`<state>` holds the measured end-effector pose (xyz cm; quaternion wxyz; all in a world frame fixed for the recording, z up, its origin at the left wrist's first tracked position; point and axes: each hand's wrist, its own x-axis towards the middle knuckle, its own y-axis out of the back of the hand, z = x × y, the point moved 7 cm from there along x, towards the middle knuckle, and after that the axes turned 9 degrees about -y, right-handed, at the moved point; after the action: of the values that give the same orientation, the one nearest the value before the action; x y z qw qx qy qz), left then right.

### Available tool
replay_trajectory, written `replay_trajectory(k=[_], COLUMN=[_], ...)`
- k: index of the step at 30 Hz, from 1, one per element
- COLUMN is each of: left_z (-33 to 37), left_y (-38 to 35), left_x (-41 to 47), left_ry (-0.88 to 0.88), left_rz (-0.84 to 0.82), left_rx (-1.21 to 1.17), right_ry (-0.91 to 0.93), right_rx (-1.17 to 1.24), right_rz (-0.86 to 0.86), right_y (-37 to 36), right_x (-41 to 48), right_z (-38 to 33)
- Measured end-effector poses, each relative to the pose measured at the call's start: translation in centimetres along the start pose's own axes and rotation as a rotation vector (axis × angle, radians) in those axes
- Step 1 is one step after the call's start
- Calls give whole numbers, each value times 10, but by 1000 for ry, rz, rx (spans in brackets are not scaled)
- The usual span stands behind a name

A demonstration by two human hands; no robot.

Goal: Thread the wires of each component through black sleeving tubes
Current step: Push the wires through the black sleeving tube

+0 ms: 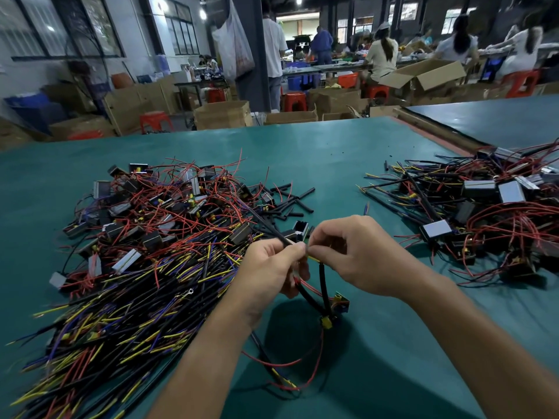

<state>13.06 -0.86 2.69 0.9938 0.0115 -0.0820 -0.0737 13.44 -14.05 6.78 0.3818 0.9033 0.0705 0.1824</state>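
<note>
left hand (pixel 269 267): grip narrow, thumb and forefinger pinching the near end of a black tube (pixel 266 226). the tube runs off far-left over the left pile (pixel 151 225) of bare-wired parts.

right hand (pixel 360 255): grip narrow too, pinching a yellow wire (pixel 316 260) just beside the tube mouth. the fingertips of the two hands are nearly touching. they hide the joint, so i cannot tell if the wire tip is inside the tube.

the component (pixel 340 303) sits below the hands, close to the tabletop (pixel 302 152). two black-sleeved leads rise from it toward the grips. a red wire (pixel 314 358) loops nearer, unsleeved.

loose tubes (pixel 290 201) lie just far of the hands. the right pile (pixel 484 213) looks sleeved, probably the done lot.

step in hand, as judged: start the yellow wire into the tube.

how to do it well:
- pinch the wire close to its tip so it does not buckle.
- leave little tube beyond the left pinch, so the mouth stays round and steady.
- line wire and tube on one axis before pushing.
- feed in short pushes, re-pinching each time, then slide the tube down to the component.
- watch the tube's far end, which could snag in the left pile.
</note>
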Motion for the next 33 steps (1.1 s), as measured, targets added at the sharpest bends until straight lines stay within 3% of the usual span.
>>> replay_trajectory(k=[4, 13, 22, 33], left_z=[-1, 3, 4, 7], left_y=[0, -2, -7, -3], left_x=[-1, -2, -3, 0], left_ry=[39, 2, -26, -114], left_rz=[-8, -17, -63, -1], left_rx=[-39, 14, -15, 63], right_ry=[-68, -46, -61, 27], right_rx=[244, 342, 467, 133], right_rz=[-26, -145, -139, 39], right_y=[3, 1, -1, 6], right_x=[2, 0, 3, 0], right_z=[4, 2, 6, 1])
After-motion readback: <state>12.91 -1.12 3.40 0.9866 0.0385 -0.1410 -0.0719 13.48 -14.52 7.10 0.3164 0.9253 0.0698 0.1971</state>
